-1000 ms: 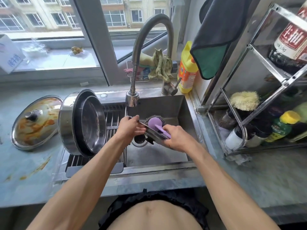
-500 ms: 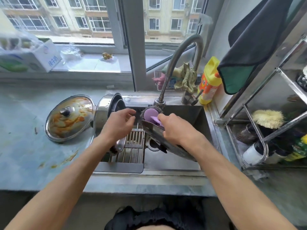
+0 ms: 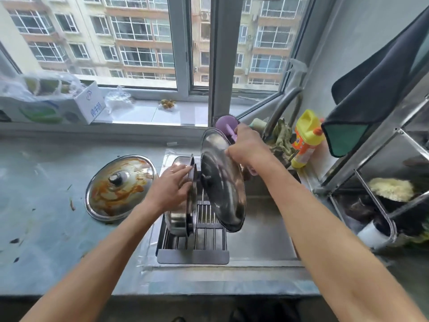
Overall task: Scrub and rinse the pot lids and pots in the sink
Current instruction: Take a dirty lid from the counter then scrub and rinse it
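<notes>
Lid (image 3: 222,182) upright, shiny, right hand (image 3: 249,148) gripping

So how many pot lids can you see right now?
2. A sauce-stained lid lies flat on the counter left of the sink; a clean lid is held on edge over the sink by the right hand. The propped pot may hide others.

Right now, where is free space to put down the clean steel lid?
Bare rack bars in front of the tilted steel pot; grey counter left of the sauce-stained lid. Crowded: around the yellow detergent bottle.
</notes>
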Available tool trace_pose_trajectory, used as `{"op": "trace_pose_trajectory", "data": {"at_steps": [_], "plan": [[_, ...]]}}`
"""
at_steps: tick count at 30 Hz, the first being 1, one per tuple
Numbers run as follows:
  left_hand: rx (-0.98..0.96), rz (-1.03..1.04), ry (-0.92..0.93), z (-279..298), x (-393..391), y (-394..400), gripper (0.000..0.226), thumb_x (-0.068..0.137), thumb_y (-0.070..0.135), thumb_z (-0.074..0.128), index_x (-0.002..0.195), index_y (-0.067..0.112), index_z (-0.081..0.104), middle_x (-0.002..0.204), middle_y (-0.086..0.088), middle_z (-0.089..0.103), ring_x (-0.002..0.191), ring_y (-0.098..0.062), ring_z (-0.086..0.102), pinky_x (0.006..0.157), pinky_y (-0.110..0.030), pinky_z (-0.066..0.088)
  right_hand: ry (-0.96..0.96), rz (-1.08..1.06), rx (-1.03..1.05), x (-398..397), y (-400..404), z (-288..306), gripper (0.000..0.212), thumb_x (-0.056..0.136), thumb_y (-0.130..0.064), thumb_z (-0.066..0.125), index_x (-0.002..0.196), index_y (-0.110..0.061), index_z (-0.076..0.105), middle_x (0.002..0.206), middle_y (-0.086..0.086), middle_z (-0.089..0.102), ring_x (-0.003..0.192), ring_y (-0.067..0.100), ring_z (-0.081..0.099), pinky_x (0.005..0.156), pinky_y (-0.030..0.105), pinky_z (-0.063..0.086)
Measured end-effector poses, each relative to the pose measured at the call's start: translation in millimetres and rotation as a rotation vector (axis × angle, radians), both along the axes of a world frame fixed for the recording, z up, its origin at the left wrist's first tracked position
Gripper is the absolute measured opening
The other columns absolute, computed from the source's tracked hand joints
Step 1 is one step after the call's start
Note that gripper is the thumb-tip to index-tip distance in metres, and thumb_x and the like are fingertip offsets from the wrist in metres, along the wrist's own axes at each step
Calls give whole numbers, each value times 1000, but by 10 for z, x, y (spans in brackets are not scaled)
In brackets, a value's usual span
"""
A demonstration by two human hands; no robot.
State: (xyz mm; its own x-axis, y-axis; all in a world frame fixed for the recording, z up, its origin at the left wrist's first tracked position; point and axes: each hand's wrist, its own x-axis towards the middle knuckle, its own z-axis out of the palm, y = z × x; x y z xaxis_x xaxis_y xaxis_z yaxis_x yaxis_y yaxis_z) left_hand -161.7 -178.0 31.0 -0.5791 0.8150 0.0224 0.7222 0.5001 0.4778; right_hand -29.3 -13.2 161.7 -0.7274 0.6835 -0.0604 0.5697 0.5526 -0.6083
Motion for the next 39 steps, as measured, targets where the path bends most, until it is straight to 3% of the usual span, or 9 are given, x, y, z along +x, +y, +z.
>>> {"op": "trace_pose_trajectory", "data": {"at_steps": [4,8,11,23,26,28,31,35,39], "plan": [[67,-37,-45,-101,-58,-74,55,103,33,56,156,27,41,162,0,37,153,-21,23,123,-45,22,20,-121,-83,-175,-51,-315,41,93,-14,55,129,2,44,130,17,53,62,20,52,35,20,36],[100,-63,-93,-224,-91,-156,57,104,35,53,158,30,35,166,4,29,156,-17,13,125,-44,17,-4,-184,-162,-268,-75,-648,32,87,-7,57,117,1,49,115,13,57,56,12,49,24,17,26],[127,-63,-113,-254,-118,-174,57,104,35,54,158,30,36,166,6,29,156,-14,12,124,-43,17,-39,-199,-204,-297,-99,-781,32,85,-3,58,116,-1,50,107,7,52,53,16,52,25,16,25],[208,-28,-184,-331,-81,-167,55,104,34,54,156,26,39,165,6,30,156,-12,12,125,-37,13,-11,-225,-217,-376,-41,-921,41,88,-8,50,127,4,46,112,19,60,60,27,55,27,16,30],[215,-25,-193,-319,-69,-160,57,102,40,52,156,27,39,165,7,30,155,-10,11,123,-34,11,27,-251,-313,-423,4,-976,49,81,1,50,130,6,49,107,22,64,44,26,58,28,18,33],[228,-18,-197,-319,-65,-156,54,104,32,55,155,27,39,164,7,30,154,-8,11,122,-32,11,56,-232,-455,-459,5,-986,36,85,-1,60,120,4,55,85,18,62,29,15,51,31,16,31],[257,-11,-222,-313,-50,-150,53,103,24,58,154,25,42,163,6,33,151,-3,13,123,-31,11,104,-238,-699,-501,-2,-997,17,89,-11,70,88,-1,57,61,8,51,30,10,46,33,18,29],[239,-20,-235,-287,-77,-170,51,104,23,58,153,20,44,163,5,33,148,-1,12,125,-37,13,191,-224,-844,-590,-27,-1059,28,87,-31,76,86,-6,64,64,4,55,42,11,45,47,25,32],[271,-19,-231,-279,-75,-169,50,102,20,60,151,16,48,162,3,36,149,-4,17,125,-38,17,243,-215,-863,-615,-24,-1074,26,95,-37,64,92,-11,60,72,6,70,53,14,47,45,24,36]]}}
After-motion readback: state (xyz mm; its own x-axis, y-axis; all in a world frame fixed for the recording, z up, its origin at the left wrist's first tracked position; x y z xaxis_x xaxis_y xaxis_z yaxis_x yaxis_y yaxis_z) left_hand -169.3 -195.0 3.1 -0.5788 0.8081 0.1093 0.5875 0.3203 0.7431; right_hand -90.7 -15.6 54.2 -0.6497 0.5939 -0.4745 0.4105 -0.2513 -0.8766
